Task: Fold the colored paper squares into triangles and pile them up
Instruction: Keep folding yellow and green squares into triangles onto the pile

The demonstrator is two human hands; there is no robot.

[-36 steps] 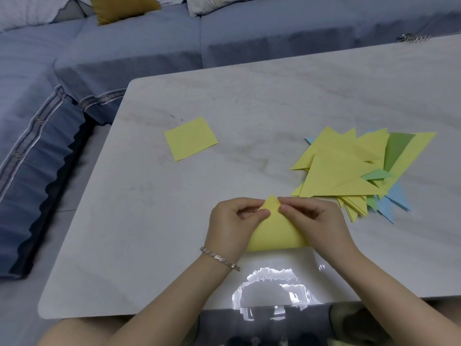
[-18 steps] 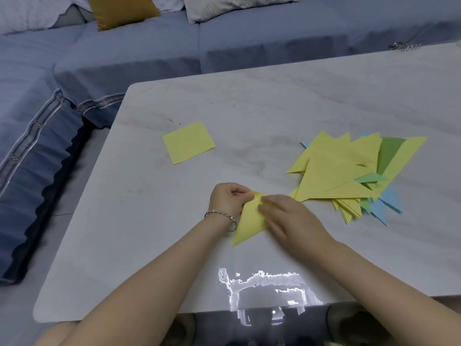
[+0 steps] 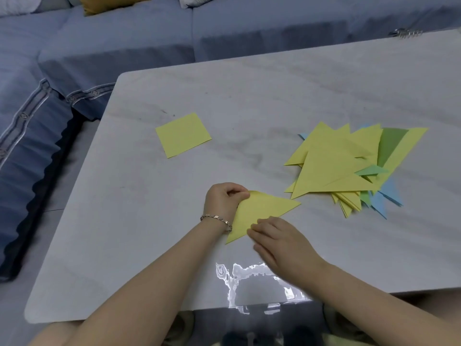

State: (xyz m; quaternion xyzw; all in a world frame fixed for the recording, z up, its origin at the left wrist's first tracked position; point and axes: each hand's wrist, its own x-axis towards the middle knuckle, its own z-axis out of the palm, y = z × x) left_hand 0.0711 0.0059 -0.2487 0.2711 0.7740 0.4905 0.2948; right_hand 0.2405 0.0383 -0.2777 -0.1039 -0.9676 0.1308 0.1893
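A yellow paper folded into a triangle (image 3: pixel 262 211) lies on the marble table (image 3: pixel 249 101) near its front edge. My left hand (image 3: pixel 223 199), with a bracelet on the wrist, pinches the triangle's upper left corner. Flat on the triangle's lower edge rest the fingers of my right hand (image 3: pixel 282 242), pressing the fold down. To the right sits a loose pile of folded triangles (image 3: pixel 349 168), mostly yellow with some green and blue. One unfolded yellow square (image 3: pixel 183 134) lies flat further back on the left.
A blue sofa (image 3: pixel 124 41) wraps around the table's far and left sides. A small metal object (image 3: pixel 405 33) sits at the far right edge of the table. A glare patch (image 3: pixel 252 280) shows at the front edge.
The paper has gone from a peak held up by both hands to a flat triangle. My right hand has slid down along the fold toward the lower left while my left hand keeps its corner.
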